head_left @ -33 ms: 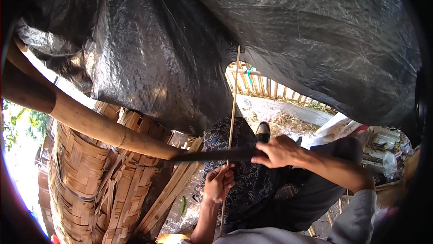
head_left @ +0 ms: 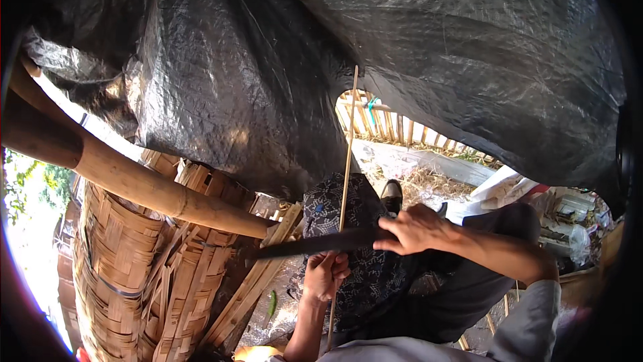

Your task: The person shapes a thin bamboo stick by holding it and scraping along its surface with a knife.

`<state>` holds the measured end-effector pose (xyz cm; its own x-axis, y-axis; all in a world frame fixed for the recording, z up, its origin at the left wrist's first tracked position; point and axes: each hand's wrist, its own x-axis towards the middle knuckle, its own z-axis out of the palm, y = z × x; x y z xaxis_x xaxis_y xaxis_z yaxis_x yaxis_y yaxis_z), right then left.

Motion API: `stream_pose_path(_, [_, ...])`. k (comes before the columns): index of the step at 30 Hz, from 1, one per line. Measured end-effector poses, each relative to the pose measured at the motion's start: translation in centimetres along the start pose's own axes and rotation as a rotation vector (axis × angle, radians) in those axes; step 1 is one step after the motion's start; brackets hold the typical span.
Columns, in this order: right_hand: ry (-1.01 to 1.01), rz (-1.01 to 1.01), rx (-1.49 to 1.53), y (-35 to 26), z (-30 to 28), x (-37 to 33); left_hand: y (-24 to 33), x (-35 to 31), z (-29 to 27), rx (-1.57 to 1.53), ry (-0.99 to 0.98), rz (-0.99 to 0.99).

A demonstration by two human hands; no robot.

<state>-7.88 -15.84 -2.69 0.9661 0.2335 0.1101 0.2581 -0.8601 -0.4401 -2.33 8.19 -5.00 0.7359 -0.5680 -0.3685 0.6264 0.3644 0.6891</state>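
Note:
A long thin bamboo strip [head_left: 349, 154] stretches from my lap up toward the tarp. My left hand [head_left: 324, 276] is closed round its lower part, thumb and fingers pressed together. My right hand [head_left: 416, 230] grips the handle of a large dark-bladed knife [head_left: 315, 245]. The blade lies across the strip just above my left fingers, its tip pointing left and slightly down. Whether the edge touches the strip, I cannot tell. A dark patterned cloth [head_left: 321, 206] covers my thigh beneath the strip.
Woven bamboo baskets [head_left: 117, 261] stand at the left below a thick bamboo pole [head_left: 167, 198]. Split bamboo pieces [head_left: 248, 288] lean beside them. A black tarp [head_left: 469, 47] hangs across the top. A green chili-like pod [head_left: 271, 304] lies on the ground; a bamboo fence [head_left: 395, 124] stands beyond.
The knife has moved down along the strip toward my left hand, and its tip has dropped lower. My left hand and the strip have barely shifted.

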Motion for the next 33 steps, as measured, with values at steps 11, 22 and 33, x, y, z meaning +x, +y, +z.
stream_pose_path(11, [0.250,-0.013,-0.214,3.4,1.3,1.5,0.6,0.1,1.0,0.098,0.083,0.022])
stream_pose_path(22, [0.247,0.850,0.028,13.5,-4.9,2.2,0.8,-2.6,-1.3,0.047,-0.008,-0.047])
stream_pose_path(33, [0.149,0.696,-0.014,5.0,0.4,-0.5,2.3,-1.8,-0.1,0.445,-0.111,0.125])
